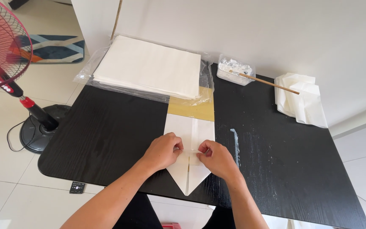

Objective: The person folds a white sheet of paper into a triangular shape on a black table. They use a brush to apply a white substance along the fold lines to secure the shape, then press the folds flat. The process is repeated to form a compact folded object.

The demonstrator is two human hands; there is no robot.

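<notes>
A white folded paper piece (190, 129) with a pointed near end lies on the black table (106, 131), partly over a tan board (191, 109). My left hand (164, 150) and my right hand (217, 157) sit side by side on the paper's middle. Both pinch a small fold of the sheet between thumb and fingers. The paper's point sticks out below my wrists toward the table's near edge.
A stack of white sheets (149, 68) in clear plastic lies at the back. A small tub of white paste (235, 71) with a thin stick (267, 82) stands back right, beside folded white paper pieces (300, 99). A paste smear (235, 142) marks the table. A red fan (5, 55) stands left.
</notes>
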